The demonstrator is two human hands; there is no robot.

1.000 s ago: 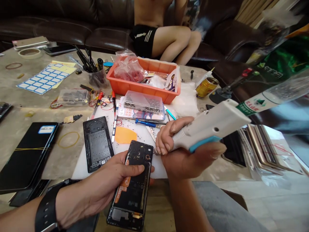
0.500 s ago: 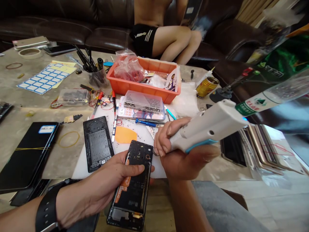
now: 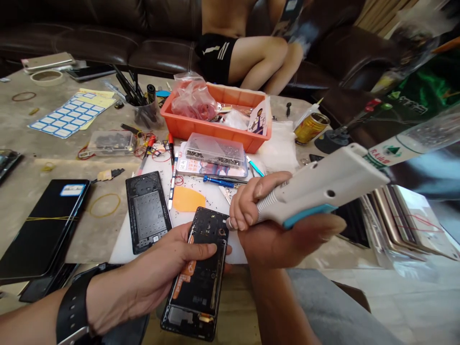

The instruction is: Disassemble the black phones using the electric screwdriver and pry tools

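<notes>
Both hands around phone frame, dispenser.

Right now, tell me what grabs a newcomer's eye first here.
The big white-and-blue glue dispenser gun dominates, held in the right hand at centre right. Below it, the left hand holds an opened black phone frame. Behind them, a bright orange plastic tray stands on the cluttered table.

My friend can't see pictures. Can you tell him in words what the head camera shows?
A left hand holds an opened black phone frame while the right hand holds a white and blue glue dispenser against its top edge. Behind lie an orange tray, another phone frame and small tools.
</notes>
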